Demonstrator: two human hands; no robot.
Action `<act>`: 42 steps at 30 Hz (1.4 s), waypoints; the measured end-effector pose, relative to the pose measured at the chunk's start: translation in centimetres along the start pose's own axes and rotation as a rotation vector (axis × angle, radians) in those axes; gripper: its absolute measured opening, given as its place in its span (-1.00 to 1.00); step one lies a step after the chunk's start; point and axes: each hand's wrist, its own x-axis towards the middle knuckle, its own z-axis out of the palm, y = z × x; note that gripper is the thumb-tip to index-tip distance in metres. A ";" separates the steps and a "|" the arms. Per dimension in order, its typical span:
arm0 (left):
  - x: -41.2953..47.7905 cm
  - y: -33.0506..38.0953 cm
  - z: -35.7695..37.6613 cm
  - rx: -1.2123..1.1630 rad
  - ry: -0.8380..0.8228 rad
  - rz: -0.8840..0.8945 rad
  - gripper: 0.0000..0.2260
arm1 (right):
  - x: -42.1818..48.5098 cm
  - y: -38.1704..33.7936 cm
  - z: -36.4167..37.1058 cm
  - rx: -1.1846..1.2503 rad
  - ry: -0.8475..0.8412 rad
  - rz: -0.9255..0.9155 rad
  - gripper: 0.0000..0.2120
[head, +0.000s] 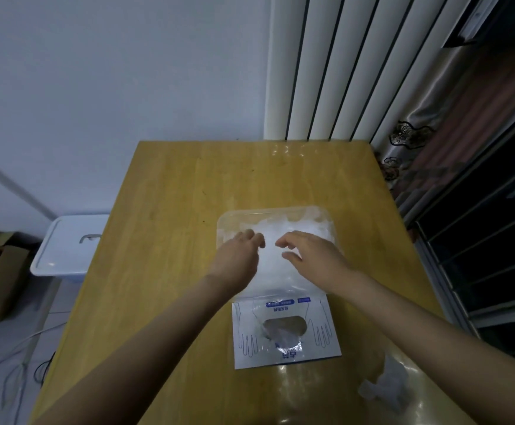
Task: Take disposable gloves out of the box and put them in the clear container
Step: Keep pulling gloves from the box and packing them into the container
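Crumpled plastic film (386,391) lies nearest, right of the box (285,348); beyond, left hand (239,254) and right hand (314,256) curl over the clear container (227,220), perhaps tucking gloves (293,230) down; grip unclear.

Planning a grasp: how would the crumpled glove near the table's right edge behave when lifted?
The crumpled glove looks thin and translucent, so probably floppy and very light. Bunched as it lies, it would likely unfurl and dangle. On the glossy table, a push may slide it.

Bare left hand (238,255) and right hand (315,256) on long, uncovered forearms (158,342).
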 end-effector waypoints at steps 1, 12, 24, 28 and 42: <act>0.3 0.1 0.7 -0.002 -0.115 0.015 -0.69 | 0.3 0.2 0.5 -0.063 -0.077 0.007 -0.66; 2.8 -1.6 6.1 0.311 -0.611 -0.081 -0.35 | 3.3 4.9 3.5 -0.277 -0.544 0.165 -0.26; 3.0 -2.0 6.0 0.344 -0.610 -0.023 -0.47 | 4.4 3.6 2.3 -0.080 -0.432 0.142 -0.45; 2.7 -0.9 4.0 0.295 -0.492 -0.025 -0.59 | 2.0 1.0 0.8 0.077 -0.068 0.062 -0.73; -7.1 3.4 2.4 0.020 -0.105 0.225 -0.76 | -8.2 1.8 6.8 -0.111 -0.323 -0.117 -0.50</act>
